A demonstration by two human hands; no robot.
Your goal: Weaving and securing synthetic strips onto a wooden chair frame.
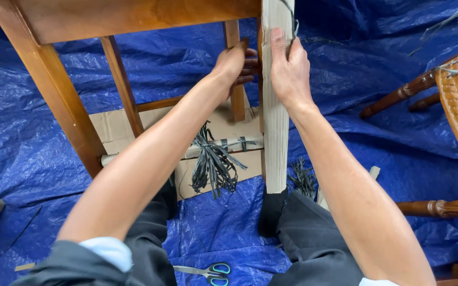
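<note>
No labels, signs or screens show anywhere here. The nearest thing to packaging is a flattened piece of brown cardboard (113, 128) lying on the blue tarp, under the wooden frame: plain, tan, creased, with no print that can be made out. A strip of pale corrugated cardboard wrapping (275, 132) stands upright around one leg, long, narrow and unmarked.
</note>
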